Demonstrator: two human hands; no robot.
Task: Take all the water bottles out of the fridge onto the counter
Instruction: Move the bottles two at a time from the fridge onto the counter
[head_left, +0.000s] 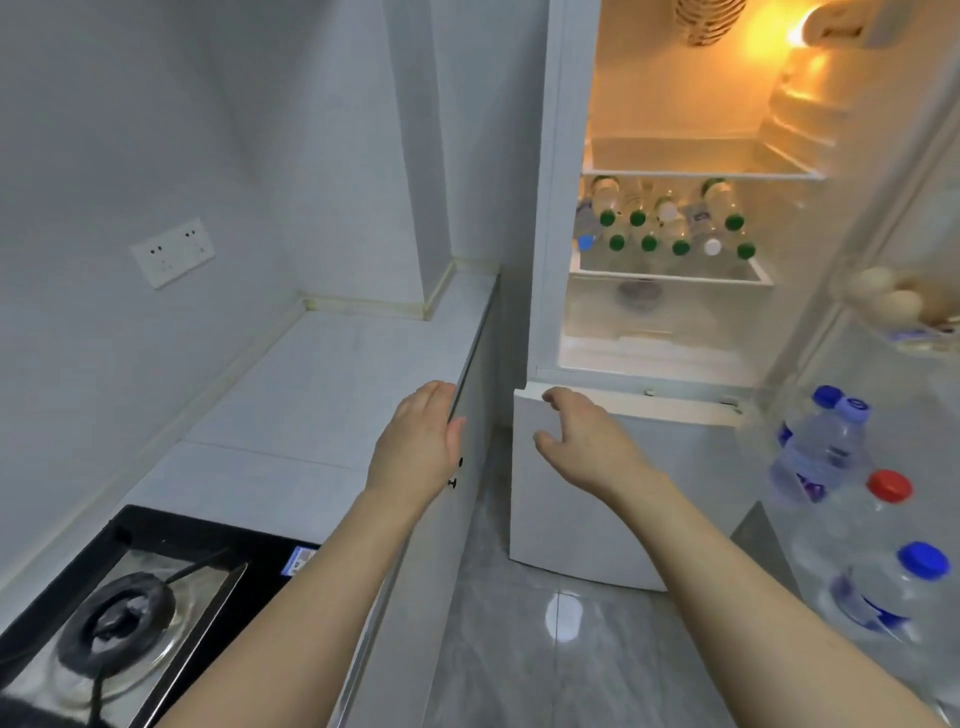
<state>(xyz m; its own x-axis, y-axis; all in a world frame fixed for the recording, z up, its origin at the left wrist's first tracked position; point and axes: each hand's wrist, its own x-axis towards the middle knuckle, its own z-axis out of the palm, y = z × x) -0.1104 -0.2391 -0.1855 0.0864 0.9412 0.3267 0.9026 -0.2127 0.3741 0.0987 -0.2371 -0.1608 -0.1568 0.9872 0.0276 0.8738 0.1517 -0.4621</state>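
Clear plastic water bottles, green-capped, lying stacked on fridge shelf upper right; left hand, right hand hovering spread, holding nothing; white worktop lying smooth.

A stack of clear plastic water bottles lies on its side on the middle glass shelf of the open white fridge, caps facing outward in two rows. Most caps are green, two are white and one at the far left is blue. The pale stone counter stands just left of the fridge.
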